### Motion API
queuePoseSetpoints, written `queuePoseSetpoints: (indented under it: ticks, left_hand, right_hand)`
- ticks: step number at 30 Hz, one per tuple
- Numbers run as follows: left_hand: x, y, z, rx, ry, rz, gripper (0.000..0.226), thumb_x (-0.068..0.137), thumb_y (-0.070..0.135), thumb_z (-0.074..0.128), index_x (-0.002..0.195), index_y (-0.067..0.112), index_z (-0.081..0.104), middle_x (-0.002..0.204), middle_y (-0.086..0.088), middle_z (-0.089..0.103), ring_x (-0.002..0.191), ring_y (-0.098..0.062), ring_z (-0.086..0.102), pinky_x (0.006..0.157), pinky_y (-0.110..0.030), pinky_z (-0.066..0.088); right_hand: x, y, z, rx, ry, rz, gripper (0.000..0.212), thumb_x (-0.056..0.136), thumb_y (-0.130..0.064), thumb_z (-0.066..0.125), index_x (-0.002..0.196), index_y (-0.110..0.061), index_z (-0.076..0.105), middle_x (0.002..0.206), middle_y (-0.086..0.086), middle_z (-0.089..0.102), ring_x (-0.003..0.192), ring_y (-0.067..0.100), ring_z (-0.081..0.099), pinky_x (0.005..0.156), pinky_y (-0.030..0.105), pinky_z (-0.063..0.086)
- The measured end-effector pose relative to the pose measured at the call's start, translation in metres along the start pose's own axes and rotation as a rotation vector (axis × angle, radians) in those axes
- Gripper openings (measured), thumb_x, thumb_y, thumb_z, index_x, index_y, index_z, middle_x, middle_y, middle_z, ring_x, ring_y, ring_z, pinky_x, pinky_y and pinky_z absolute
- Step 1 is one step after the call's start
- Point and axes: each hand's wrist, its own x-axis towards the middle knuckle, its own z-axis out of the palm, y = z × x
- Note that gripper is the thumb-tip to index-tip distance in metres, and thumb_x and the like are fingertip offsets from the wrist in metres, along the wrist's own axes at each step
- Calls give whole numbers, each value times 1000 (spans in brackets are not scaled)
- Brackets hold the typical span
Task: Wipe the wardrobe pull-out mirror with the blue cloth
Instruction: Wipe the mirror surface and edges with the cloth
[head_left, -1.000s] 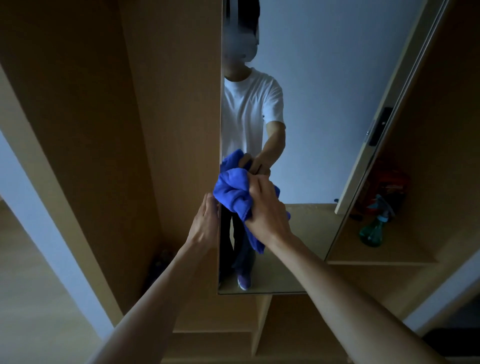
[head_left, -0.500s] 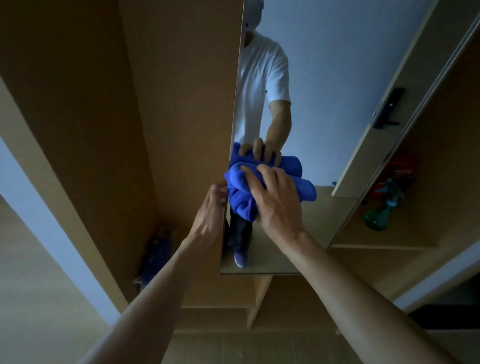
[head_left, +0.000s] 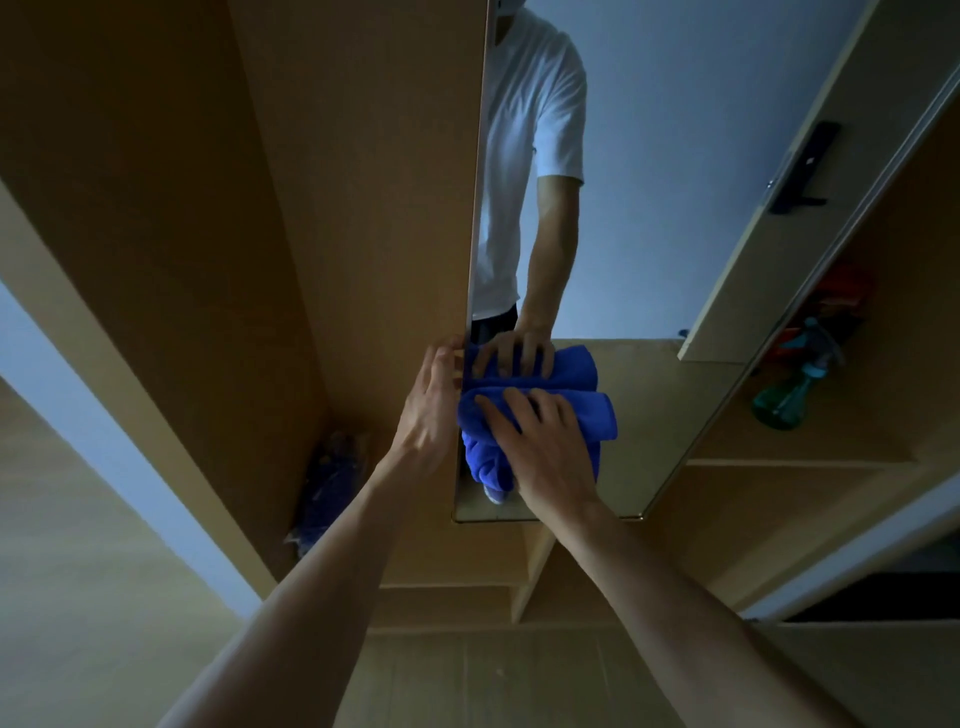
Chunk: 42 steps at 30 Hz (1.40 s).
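While left hand (head_left: 428, 415) curled fingers round mirror (head_left: 649, 208) at its nine-o'clock edge, right hand (head_left: 545, 441), fingers spread, pressed blue cloth (head_left: 597, 415) against glass.

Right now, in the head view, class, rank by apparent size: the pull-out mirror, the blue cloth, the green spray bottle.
1. pull-out mirror
2. blue cloth
3. green spray bottle, though it stands farther back, so true size is unsure.

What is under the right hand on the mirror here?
The blue cloth, bunched and pressed against the mirror by the right hand with its fingers spread. The glass beneath the cloth is covered, so whether that patch is clean cannot be seen.
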Motion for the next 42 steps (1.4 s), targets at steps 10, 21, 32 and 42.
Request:
queuePoseSetpoints:
  ticks: [10,21,32,42]
  left_hand:
    - [-19,-16,2,86,-74,-104,85,85,86,17,152,38,36,155,8,42,139,-21,46,119,-48,35]
    - [-23,-24,24,155,33,-88,58,107,57,24,157,26,29,156,-3,36,139,-19,38,106,-34,29]
    - [-23,-35,36,168,99,-26,86,79,44,65,155,27,28,153,1,39,143,-17,38,115,-52,40]
    - [-21,-42,52,274,191,-67,86,91,35,70,159,35,17,156,-2,34,137,-21,40,98,-34,36]
  right_hand:
    - [9,18,-28,60,50,21,56,87,-20,72,140,-25,53,130,7,56,102,29,56,88,43,48]
    - [30,73,-72,40,323,9,47,91,-17,69,136,-23,59,123,9,60,100,31,55,89,44,46]
    - [-28,64,1,-5,6,-26,62,84,-26,76,141,-28,54,132,6,58,114,32,54,99,46,43]
    - [-24,90,-20,64,107,-1,59,82,-20,74,137,-27,56,127,9,56,99,31,54,87,45,44]
